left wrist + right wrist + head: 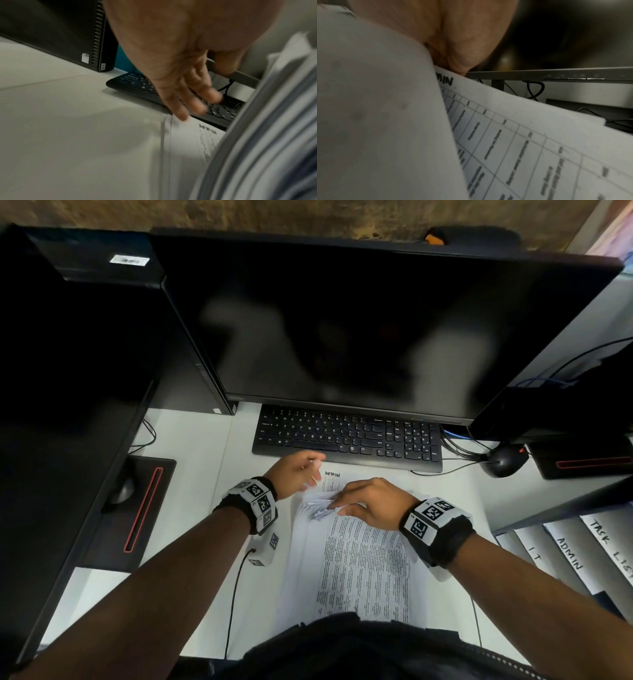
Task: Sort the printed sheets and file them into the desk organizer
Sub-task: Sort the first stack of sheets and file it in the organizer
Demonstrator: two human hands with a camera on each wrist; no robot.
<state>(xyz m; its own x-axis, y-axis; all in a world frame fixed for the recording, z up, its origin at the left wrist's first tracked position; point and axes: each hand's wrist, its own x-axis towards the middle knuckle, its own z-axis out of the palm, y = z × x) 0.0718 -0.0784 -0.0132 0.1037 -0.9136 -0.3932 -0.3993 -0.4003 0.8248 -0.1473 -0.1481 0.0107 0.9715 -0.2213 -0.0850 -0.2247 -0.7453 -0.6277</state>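
Note:
A stack of printed sheets point(363, 570) lies on the white desk just in front of the keyboard. My right hand point(366, 501) grips the bent-back tops of the upper sheets point(376, 108) and holds them up. Under them shows a table sheet hand-marked "ADMIN" point(539, 135). My left hand point(301, 470) hovers over the stack's far left corner with three fingers point(181, 108) straight. Thumb and forefinger pinch a small thin white piece point(211, 60); I cannot tell what it is. The desk organizer point(565, 546) stands at the right, its dividers labelled IT, ADMIN and TASK LIST.
A black keyboard point(346, 436) and a dark monitor point(359, 330) stand behind the stack. A black mouse point(503, 462) with cables is at the back right. A black computer case point(85, 337) and another mouse point(121, 491) are on the left. A small tagged white box point(265, 549) with a cable lies under my left wrist.

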